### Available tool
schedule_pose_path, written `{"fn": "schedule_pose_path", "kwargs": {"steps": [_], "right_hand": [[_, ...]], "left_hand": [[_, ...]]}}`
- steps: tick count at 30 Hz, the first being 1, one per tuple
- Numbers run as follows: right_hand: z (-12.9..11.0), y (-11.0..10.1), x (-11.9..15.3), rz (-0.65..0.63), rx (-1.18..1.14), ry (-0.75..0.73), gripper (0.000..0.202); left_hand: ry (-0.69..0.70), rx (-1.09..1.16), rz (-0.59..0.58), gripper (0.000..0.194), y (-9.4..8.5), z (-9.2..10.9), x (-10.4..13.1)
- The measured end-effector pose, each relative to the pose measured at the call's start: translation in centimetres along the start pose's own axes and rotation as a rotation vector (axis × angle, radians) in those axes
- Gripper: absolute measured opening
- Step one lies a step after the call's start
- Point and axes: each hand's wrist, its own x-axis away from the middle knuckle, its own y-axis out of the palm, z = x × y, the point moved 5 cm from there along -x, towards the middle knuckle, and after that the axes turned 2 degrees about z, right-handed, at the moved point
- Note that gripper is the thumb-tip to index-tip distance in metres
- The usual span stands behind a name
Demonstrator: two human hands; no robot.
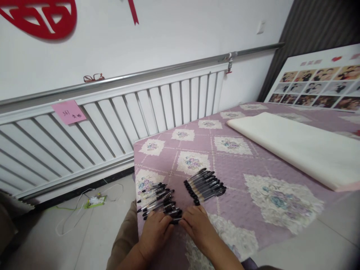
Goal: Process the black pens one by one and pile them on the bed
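Note:
My left hand (156,229) is closed at the near end of a loose heap of clear pens with black caps (157,198). My right hand (198,226) is closed just right of it, with its fingertips near the same spot. Between the two hands shows the black part of one pen (176,221), which both sets of fingers seem to grip; the rest of it is hidden. Beyond my right hand, a neat row of black-capped pens (206,185) lies side by side on the purple patterned tablecloth (174,165).
A folded cream cloth (295,146) lies at the right. Behind it leans a photo board (317,82). A white radiator (157,108) with a pink note (69,112) borders the far side. Glasses (93,77) rest on the pipe. A power strip (96,201) with cables lies on the floor.

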Motion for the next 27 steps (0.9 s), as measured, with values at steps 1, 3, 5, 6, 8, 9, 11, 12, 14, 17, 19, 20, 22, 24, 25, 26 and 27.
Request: {"fn": "schedule_pose_path", "kwargs": {"steps": [1, 3, 5, 6, 8, 9, 11, 12, 14, 17, 19, 20, 22, 24, 25, 26, 27], "right_hand": [[-0.04, 0.17, -0.06, -0.007, 0.006, 0.003, 0.014], [-0.08, 0.29, -0.13, -0.014, -0.014, 0.015, 0.010], [-0.19, 0.20, -0.07, -0.018, -0.064, 0.018, 0.005], [-0.28, 0.10, 0.01, -0.014, -0.090, 0.014, 0.004], [-0.46, -0.10, 0.19, 0.000, -0.135, 0.008, 0.009], [-0.51, -0.16, 0.25, 0.008, -0.148, 0.013, 0.015], [-0.52, -0.10, 0.26, 0.018, -0.146, 0.034, 0.021], [-0.49, 0.03, 0.20, 0.011, -0.128, 0.045, 0.018], [-0.39, 0.36, 0.02, -0.016, -0.073, 0.066, 0.011], [-0.26, 0.58, -0.14, -0.047, -0.049, 0.074, 0.015], [-0.33, 0.43, -0.08, -0.045, -0.093, 0.057, 0.007], [-0.39, 0.30, -0.01, -0.036, -0.118, 0.048, 0.001], [-0.48, 0.05, 0.12, -0.010, -0.154, 0.046, 0.012], [-0.48, 0.04, 0.14, 0.003, -0.154, 0.064, 0.017], [-0.44, 0.15, 0.11, -0.001, -0.136, 0.075, 0.013], [-0.39, 0.31, 0.05, -0.012, -0.111, 0.085, 0.007], [-0.33, 0.48, -0.01, -0.025, -0.085, 0.091, 0.010]], "left_hand": [[0.002, -0.007, -0.007, 0.018, 0.06, -0.02, 0.03], [0.000, -0.015, -0.030, 0.019, 0.14, -0.06, 0.02], [-0.009, -0.011, -0.041, 0.019, 0.11, -0.09, -0.03], [-0.014, -0.005, -0.044, 0.019, 0.08, -0.10, -0.06], [-0.020, 0.009, -0.047, 0.018, 0.05, -0.11, -0.09], [-0.022, 0.012, -0.046, 0.018, 0.04, -0.12, -0.09], [-0.022, 0.011, -0.042, 0.017, 0.08, -0.17, -0.05], [-0.021, 0.010, -0.038, 0.017, 0.10, -0.19, -0.03], [-0.017, 0.004, -0.033, 0.018, 0.19, -0.24, 0.03], [-0.016, -0.010, -0.034, 0.018, 0.31, -0.27, 0.10], [-0.028, -0.009, -0.034, 0.018, 0.32, -0.30, 0.11], [-0.035, -0.002, -0.033, 0.018, 0.29, -0.31, 0.10], [-0.041, 0.015, -0.030, 0.018, 0.21, -0.29, 0.07], [-0.040, 0.023, -0.031, 0.019, 0.13, -0.26, 0.02], [-0.039, 0.020, -0.031, 0.020, 0.09, -0.25, -0.01], [-0.038, 0.014, -0.028, 0.020, 0.04, -0.24, -0.04], [-0.037, 0.006, -0.027, 0.020, 0.00, -0.23, -0.06]]}}
